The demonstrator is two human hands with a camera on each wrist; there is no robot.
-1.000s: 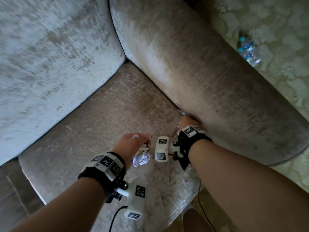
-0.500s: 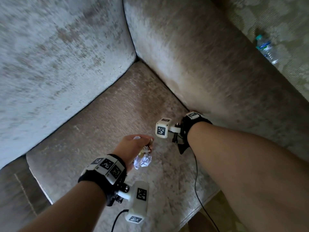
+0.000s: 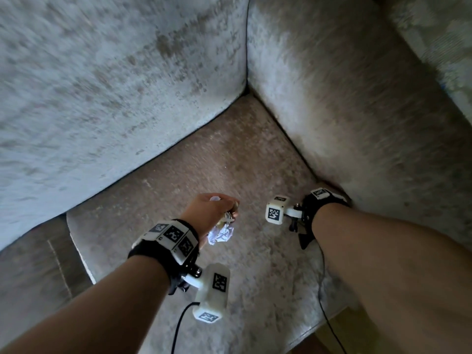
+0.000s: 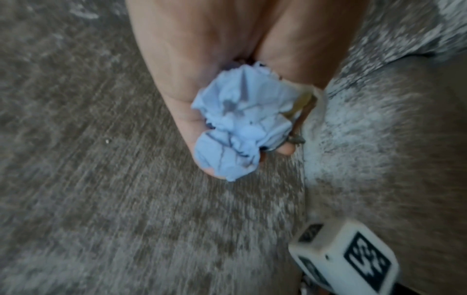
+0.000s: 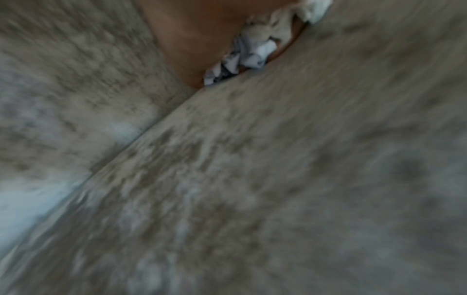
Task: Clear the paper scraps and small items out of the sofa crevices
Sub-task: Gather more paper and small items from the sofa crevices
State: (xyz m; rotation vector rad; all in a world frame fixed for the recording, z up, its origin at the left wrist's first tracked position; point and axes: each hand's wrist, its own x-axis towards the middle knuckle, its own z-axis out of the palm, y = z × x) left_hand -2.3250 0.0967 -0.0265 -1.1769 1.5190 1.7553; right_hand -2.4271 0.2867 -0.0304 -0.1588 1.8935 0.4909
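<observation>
Crumpled paper (image 5: 242,53) low in the right hand's (image 5: 192,40) grip at frame top should lift straight from the crevice (image 3: 301,149), while the left hand (image 3: 209,213) holds its paper wad (image 4: 240,123) mid-frame.

Two bare forearms reach forward and down, each with a black wrist band carrying white marker blocks. The left hand (image 3: 212,213) hovers palm down, its fingers curled round crumpled paper (image 3: 221,233); the left wrist view shows the wad pinched between thumb and fingers (image 4: 286,150), with a small metal bit beside it. The right forearm angles farther forward. The right hand (image 5: 192,40) is out of sight from the head view, buried past the wrist in the crevice (image 3: 329,181). The blurred right wrist view shows skin pressed against fabric with a paper scrap (image 5: 247,53) against it; how its fingers lie cannot be told.
</observation>
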